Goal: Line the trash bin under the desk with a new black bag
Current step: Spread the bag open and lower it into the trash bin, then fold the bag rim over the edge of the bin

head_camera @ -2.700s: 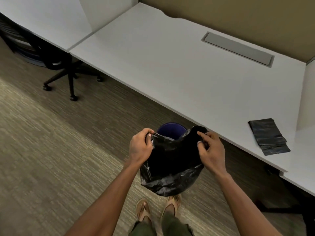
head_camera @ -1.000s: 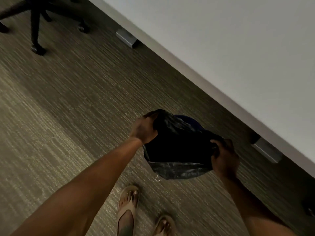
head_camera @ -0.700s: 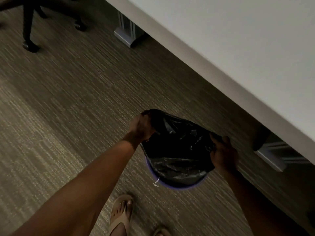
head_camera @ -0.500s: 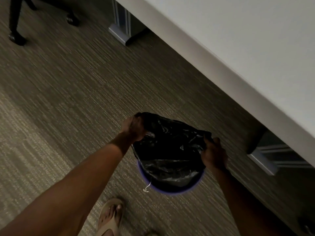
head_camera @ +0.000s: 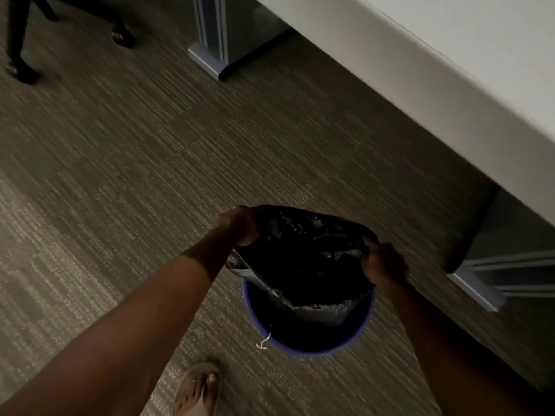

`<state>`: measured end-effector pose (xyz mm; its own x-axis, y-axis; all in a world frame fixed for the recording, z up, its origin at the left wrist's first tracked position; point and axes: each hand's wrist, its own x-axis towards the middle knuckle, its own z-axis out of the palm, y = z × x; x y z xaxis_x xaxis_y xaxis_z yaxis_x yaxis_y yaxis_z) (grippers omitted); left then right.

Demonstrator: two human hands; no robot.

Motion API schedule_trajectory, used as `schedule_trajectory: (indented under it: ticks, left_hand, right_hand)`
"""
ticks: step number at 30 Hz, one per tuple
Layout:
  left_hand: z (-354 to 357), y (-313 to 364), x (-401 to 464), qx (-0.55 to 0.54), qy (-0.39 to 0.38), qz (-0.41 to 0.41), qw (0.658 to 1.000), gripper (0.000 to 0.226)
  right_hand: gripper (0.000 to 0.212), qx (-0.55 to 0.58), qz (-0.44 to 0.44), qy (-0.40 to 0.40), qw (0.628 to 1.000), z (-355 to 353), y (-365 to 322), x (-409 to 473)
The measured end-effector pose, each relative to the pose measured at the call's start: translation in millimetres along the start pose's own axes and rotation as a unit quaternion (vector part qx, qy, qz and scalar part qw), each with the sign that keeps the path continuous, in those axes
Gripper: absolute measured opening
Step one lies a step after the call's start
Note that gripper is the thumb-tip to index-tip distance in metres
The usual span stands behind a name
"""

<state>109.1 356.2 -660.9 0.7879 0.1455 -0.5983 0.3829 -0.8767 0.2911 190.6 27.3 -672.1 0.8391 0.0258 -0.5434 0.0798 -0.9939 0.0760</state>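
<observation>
Both hands, left hand (head_camera: 240, 225) and right hand (head_camera: 383, 264), fingers clenched on the black bag (head_camera: 303, 259), are now lowering it into the bin (head_camera: 312, 348), beginning lining.

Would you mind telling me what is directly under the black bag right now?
The blue trash bin sits under the black bag, its near rim showing. The bag covers the far rim, and the dark interior hides the bottom.

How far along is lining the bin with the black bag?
Done: the black bag is opened out. In hand: the left hand and right hand hold its mouth above the bin, its bottom dipping inside. Left: pushing it down and folding the mouth over the rim.
</observation>
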Motion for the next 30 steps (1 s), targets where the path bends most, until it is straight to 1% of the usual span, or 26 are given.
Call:
schedule_trajectory:
  ticks: [3,8,10,11,12,13,14,15,16,17,18,20,21,22,23,24,25,26,27,28,29,30]
  left_hand:
    - [6.3,0.8,3.7,0.017,-0.034,-0.009,0.999,0.055]
    - [17.6,0.9,4.1,-0.024,-0.049,-0.008,0.999,0.045]
    - [26.1,-0.8,-0.6,-0.077,-0.076,-0.032,0.994,0.044]
    - [31.8,-2.5,-3.8,-0.135,-0.079,-0.053,0.986,0.043]
    - [37.9,-6.9,-7.1,-0.218,-0.075,-0.077,0.970,0.040]
    - [44.1,-12.9,-11.1,-0.325,-0.074,-0.104,0.937,0.035]
    - [50.0,-17.8,-17.2,-0.439,-0.080,-0.128,0.886,0.029]
    - [56.3,-22.6,-24.3,-0.536,-0.088,-0.147,0.826,0.025]
    - [62.9,-28.4,-31.0,-0.604,-0.092,-0.156,0.776,0.025]
    - [69.4,-33.1,-36.2,-0.647,-0.094,-0.156,0.740,0.027]
    - [76.1,-36.7,-41.6,-0.675,-0.093,-0.152,0.716,0.031]
    - [86.5,-37.2,-52.8,-0.718,-0.077,-0.146,0.676,0.039]
    - [91.5,-34.1,-59.2,-0.732,-0.055,-0.143,0.664,0.042]
    - [97.2,-29.8,-66.4,-0.729,-0.017,-0.132,0.672,0.047]
    - [101.8,-24.1,-76.5,-0.695,0.036,-0.117,0.708,0.055]
    - [105.4,-18.1,-87.6,-0.626,0.102,-0.095,0.767,0.067]
    - [109.9,-12.8,-98.4,-0.535,0.165,-0.066,0.826,0.076]
    - [114.5,-8.2,-108.4,-0.446,0.224,-0.029,0.866,0.079]
    - [117.7,-3.7,-116.6,-0.361,0.275,0.006,0.891,0.075]
    - [118.9,0.3,-122.7,-0.283,0.309,0.037,0.907,0.067]
    - [118.6,5.8,-127.2,-0.211,0.321,0.062,0.921,0.059]
    - [118.6,10.8,-130.5,-0.143,0.306,0.080,0.938,0.054]
  right_hand:
    - [0.054,0.025,0.005,-0.036,0.999,-2.0,-2.6,5.6]
    - [0.042,0.060,0.016,-0.070,0.996,-7.8,-1.0,9.8]
    - [0.039,0.139,0.047,-0.079,0.986,-5.3,-0.5,5.8]
    - [0.036,0.209,0.063,-0.080,0.973,-2.2,1.4,3.3]
    - [0.033,0.298,0.080,-0.074,0.948,2.4,4.8,0.7]
    - [0.030,0.394,0.098,-0.063,0.912,6.7,9.7,-4.3]
    - [0.030,0.483,0.115,-0.050,0.867,10.3,16.9,-9.9]
    - [0.033,0.552,0.128,-0.042,0.823,15.1,25.2,-15.5]
    - [0.035,0.600,0.138,-0.046,0.787,20.6,33.5,-22.1]
    - [0.033,0.628,0.143,-0.059,0.762,26.2,40.1,-30.1]
    - [0.028,0.646,0.145,-0.072,0.746,32.3,45.7,-37.1]
    - [0.019,0.673,0.146,-0.081,0.720,43.6,53.3,-46.3]
    - [0.017,0.682,0.146,-0.074,0.713,46.9,53.4,-50.3]
    - [0.018,0.681,0.148,-0.052,0.715,49.4,52.1,-54.1]
    - [0.023,0.673,0.160,-0.014,0.722,52.6,50.2,-58.7]
    - [0.037,0.659,0.181,0.041,0.729,54.8,46.7,-63.2]
    - [0.054,0.644,0.209,0.106,0.728,56.2,41.4,-70.9]
    - [0.068,0.634,0.229,0.162,0.721,55.8,33.8,-81.0]
    - [0.074,0.626,0.227,0.194,0.721,55.9,25.2,-91.6]
    - [0.073,0.607,0.208,0.204,0.739,55.5,15.9,-101.9]
    - [0.067,0.570,0.181,0.202,0.776,55.4,7.2,-110.1]
    - [0.062,0.521,0.155,0.197,0.816,55.0,-0.7,-117.0]
